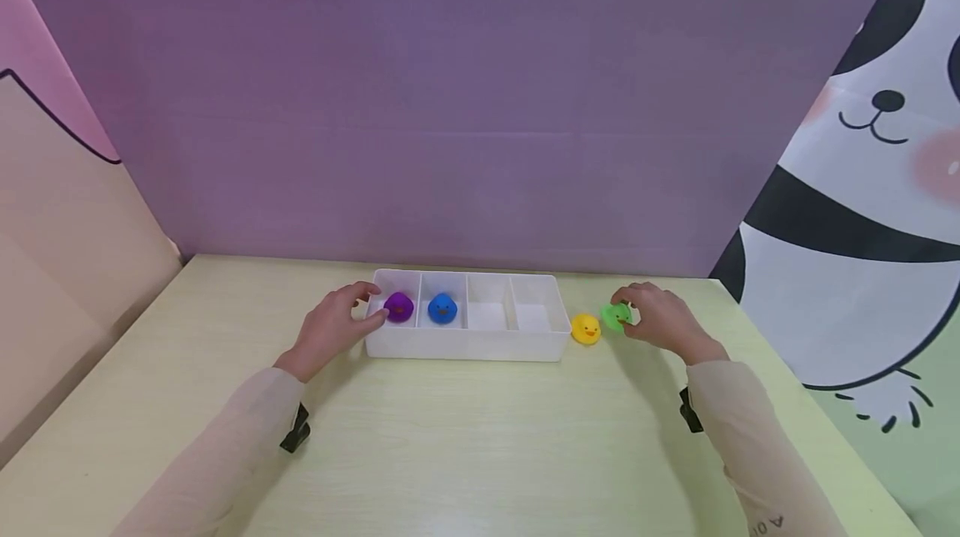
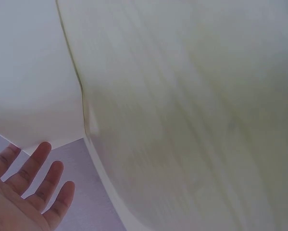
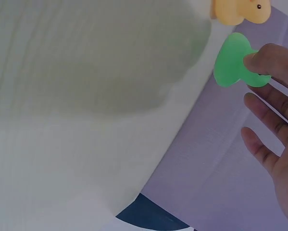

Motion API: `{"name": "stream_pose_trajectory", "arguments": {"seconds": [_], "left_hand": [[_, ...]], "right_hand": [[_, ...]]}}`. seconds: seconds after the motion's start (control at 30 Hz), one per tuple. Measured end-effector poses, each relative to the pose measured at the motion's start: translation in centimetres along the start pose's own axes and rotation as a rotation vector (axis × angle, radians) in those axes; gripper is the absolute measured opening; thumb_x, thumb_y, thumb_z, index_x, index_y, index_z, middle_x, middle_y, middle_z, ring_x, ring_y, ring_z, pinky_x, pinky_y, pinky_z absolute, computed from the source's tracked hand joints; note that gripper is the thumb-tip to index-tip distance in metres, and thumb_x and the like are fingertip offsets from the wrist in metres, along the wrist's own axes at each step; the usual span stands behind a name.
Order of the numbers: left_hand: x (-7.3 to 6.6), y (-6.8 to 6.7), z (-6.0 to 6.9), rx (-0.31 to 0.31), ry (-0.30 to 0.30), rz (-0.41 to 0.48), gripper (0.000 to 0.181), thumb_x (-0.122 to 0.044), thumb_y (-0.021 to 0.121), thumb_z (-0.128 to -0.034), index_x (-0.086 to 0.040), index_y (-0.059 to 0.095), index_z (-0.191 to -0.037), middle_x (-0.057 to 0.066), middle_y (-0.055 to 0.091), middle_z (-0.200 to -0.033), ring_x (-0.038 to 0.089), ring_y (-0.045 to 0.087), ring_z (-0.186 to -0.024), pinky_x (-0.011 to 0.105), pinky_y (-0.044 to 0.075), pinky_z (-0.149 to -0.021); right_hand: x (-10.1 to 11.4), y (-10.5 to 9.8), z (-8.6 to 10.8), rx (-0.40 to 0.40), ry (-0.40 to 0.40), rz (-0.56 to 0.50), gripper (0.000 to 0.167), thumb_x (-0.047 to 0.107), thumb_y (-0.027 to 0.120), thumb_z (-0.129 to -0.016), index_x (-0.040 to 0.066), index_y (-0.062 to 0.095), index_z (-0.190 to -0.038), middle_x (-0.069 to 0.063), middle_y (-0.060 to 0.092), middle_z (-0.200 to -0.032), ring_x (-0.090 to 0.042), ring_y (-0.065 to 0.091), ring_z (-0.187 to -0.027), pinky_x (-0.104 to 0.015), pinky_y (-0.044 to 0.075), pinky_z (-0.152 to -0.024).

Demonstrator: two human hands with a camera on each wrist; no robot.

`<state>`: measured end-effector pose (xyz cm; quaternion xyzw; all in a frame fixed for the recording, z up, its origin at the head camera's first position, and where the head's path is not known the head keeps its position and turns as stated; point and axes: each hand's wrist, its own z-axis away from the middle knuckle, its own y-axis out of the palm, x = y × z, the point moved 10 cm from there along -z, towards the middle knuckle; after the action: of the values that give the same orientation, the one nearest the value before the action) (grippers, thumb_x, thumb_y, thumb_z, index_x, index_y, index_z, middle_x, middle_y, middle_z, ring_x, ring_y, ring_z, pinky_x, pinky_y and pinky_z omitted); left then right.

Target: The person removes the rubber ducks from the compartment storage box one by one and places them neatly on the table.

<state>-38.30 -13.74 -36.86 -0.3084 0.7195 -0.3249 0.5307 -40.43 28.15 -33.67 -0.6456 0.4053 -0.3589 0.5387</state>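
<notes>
My right hand (image 1: 662, 322) pinches a green toy duck (image 1: 617, 318) between thumb and fingers, to the right of a yellow toy duck (image 1: 586, 328) on the table. In the right wrist view the thumb lies across the green duck (image 3: 234, 62), with the other fingers spread behind. At the left end of a white divided box (image 1: 467, 345), my left hand (image 1: 330, 327) has its fingers and thumb apart; whether it touches the box I cannot tell. A purple duck (image 1: 399, 307) sits in the leftmost compartment, and a blue duck (image 1: 442, 308) is in the one beside it.
The two right-hand compartments (image 1: 534, 316) of the box hold nothing. Behind the pale wooden table (image 1: 465, 445) rises a purple backdrop (image 1: 450, 103). A panda-printed panel (image 1: 862, 287) stands at the right, and a pink and beige one (image 1: 60, 228) at the left.
</notes>
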Motion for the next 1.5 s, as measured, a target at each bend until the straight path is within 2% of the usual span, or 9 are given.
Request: {"name": "stream_pose_trajectory", "arguments": {"seconds": [0.2,0.43,0.9,1.5], "left_hand": [[-0.1,-0.1,-0.1,-0.024,0.019,0.0,0.045,-0.037,0.06,-0.0835,-0.012,0.055,-0.121,0.011,0.059,-0.116,0.03,0.054,-0.104,0.045,0.049,-0.077],[-0.1,0.0,-0.1,-0.004,0.002,0.007,0.046,-0.04,0.059,-0.0834,-0.014,0.055,-0.121,0.009,0.059,-0.117,0.029,0.054,-0.106,0.045,0.049,-0.079],[0.1,0.2,-0.1,-0.002,0.003,0.002,0.046,-0.04,0.059,-0.0837,-0.014,0.055,-0.121,0.008,0.059,-0.118,0.029,0.055,-0.106,0.043,0.05,-0.078],[0.2,0.2,0.0,0.015,-0.027,0.005,0.046,-0.039,0.06,-0.0841,-0.015,0.053,-0.122,0.008,0.058,-0.119,0.03,0.053,-0.109,0.046,0.049,-0.081]], "right_hand": [[-0.3,0.9,0.4,0.006,-0.004,-0.008,0.033,0.008,0.072,-0.069,0.007,0.064,-0.101,-0.008,0.064,-0.094,-0.025,0.056,-0.085,-0.046,0.048,-0.073],[-0.4,1.5,0.7,0.015,-0.004,-0.021,0.034,0.006,0.071,-0.069,0.007,0.064,-0.102,-0.009,0.064,-0.096,-0.027,0.056,-0.087,-0.048,0.048,-0.074],[-0.6,2.0,0.9,0.013,0.016,-0.052,0.034,0.006,0.072,-0.07,0.007,0.063,-0.102,-0.01,0.064,-0.097,-0.026,0.057,-0.086,-0.047,0.05,-0.074],[-0.6,1.7,1.2,0.007,0.002,-0.074,0.036,0.005,0.071,-0.07,0.006,0.063,-0.105,-0.011,0.064,-0.1,-0.029,0.057,-0.088,-0.046,0.05,-0.073]]}}
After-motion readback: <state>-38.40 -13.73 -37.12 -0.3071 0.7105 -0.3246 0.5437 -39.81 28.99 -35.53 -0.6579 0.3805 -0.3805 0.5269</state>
